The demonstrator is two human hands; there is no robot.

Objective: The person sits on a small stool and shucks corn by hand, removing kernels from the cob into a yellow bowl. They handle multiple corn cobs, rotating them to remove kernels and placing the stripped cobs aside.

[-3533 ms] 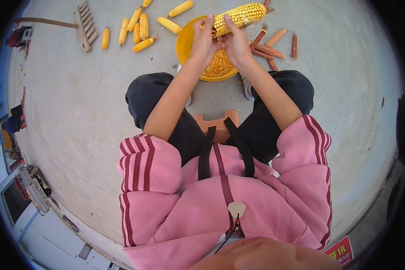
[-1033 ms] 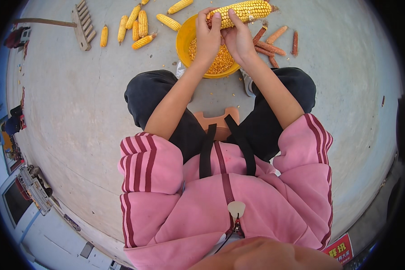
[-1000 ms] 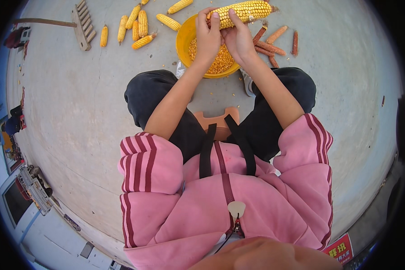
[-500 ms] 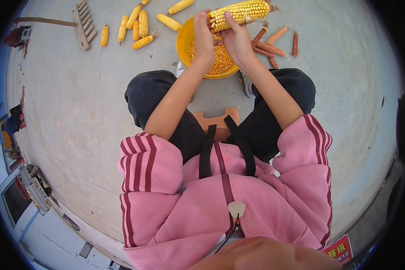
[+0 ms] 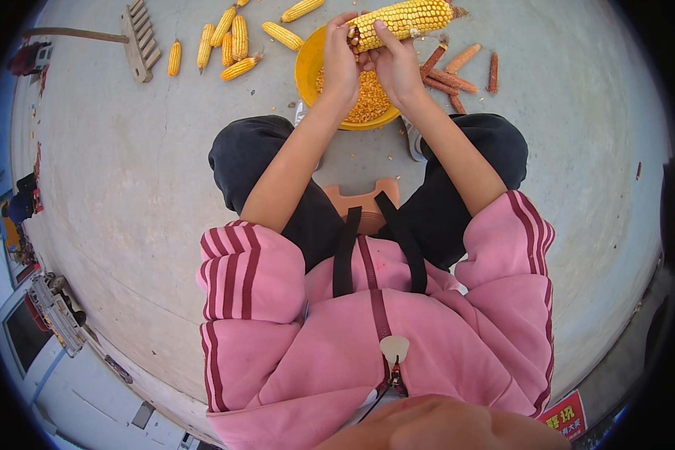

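As fingers (image 5: 383, 34) grip corn (image 5: 415, 18), a bowl (image 5: 306, 73) holds kernels (image 5: 369, 100).

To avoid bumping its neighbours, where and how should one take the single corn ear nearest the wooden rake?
Probably grip the corn ear mid-length, from above, closing across its width: it is slim, lying on its side apart from the wooden rake and other ears.

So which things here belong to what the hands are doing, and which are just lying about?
In the job:
- corn ear in the right hand, left hand at its partly bare end
- yellow basin with loose kernels
- probably the kernel-covered ears and bare cobs

Lying about, apparently:
- toothed wooden tool
- red sign
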